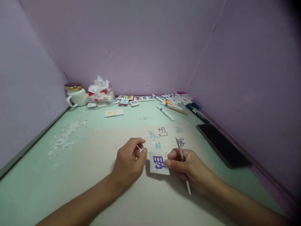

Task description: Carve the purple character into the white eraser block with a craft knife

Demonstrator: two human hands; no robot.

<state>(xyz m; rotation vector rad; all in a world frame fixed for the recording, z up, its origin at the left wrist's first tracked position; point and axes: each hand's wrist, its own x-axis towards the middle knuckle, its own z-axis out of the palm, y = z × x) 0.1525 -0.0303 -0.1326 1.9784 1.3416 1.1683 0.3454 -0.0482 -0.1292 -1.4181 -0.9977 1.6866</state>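
My right hand [190, 166] pinches a small white square card [156, 169] between thumb and fingers, at its right edge. A purple character is drawn on the card, turned on its side. The same hand also holds a slim tool [180, 150] with a silver pointed end and white handle. It looks like a craft knife or a brush; I cannot tell which. Just left of the card is my left hand [129, 158], fingers loosely curled, thumb and forefinger apart, nothing visible in them. Blue and dark characters [162, 131] are written on the tabletop beyond the card.
White scraps [64, 138] lie at the left. At the back stand a white mug [78, 97] and a tissue pack [100, 94], beside several character tiles [124, 101]. Two tiles [114, 113] lie nearer. Markers [172, 100] and a dark phone [222, 146] are on the right.
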